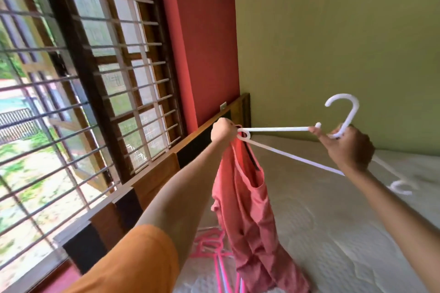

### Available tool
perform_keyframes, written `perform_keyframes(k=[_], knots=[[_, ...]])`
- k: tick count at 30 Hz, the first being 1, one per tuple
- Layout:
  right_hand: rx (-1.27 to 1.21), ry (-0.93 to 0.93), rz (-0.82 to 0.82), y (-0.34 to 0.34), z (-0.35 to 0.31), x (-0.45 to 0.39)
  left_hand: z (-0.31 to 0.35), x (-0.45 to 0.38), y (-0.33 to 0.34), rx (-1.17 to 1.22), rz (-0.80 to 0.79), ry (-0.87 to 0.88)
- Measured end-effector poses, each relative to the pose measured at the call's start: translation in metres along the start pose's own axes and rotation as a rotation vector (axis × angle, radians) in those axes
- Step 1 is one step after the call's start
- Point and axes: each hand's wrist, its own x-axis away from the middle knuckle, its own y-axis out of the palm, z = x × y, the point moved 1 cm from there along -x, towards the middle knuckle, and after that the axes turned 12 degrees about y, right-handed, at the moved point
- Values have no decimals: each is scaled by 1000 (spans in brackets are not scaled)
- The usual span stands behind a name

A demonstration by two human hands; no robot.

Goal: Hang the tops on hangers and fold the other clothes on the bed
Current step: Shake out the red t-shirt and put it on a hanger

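A white plastic hanger (281, 129) is held up over the bed, its hook pointing upward at the right. My right hand (350, 147) grips the hanger at the base of the hook. My left hand (223, 131) grips the shoulder of a pink sleeveless top (247, 216) together with the hanger's left end. The top hangs down limp from that end, and its lower part reaches the mattress (333, 221).
Several pink hangers (212, 245) lie on the mattress under my left arm. Another white hanger (400, 185) lies on the bed at the right. A wooden headboard (152, 181) runs along the barred window (71, 78). A green wall (333, 31) stands behind the bed.
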Motion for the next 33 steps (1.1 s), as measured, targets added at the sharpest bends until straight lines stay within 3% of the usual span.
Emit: perform_keyframes(k=[8, 13, 22, 28, 33], knots=[[-7, 2, -36, 4, -10, 1, 13, -8, -13, 5, 28, 106], [-14, -13, -72, 18, -38, 10, 51, -2, -3, -161, -129, 289], [-112, 115, -77, 14, -37, -2, 64, -4, -18, 47, 39, 562], [-147, 193, -67, 0, -28, -13, 75, 6, -15, -65, -34, 660], [-150, 202, -193, 15, -48, -5, 122, 23, 11, -282, -140, 672]])
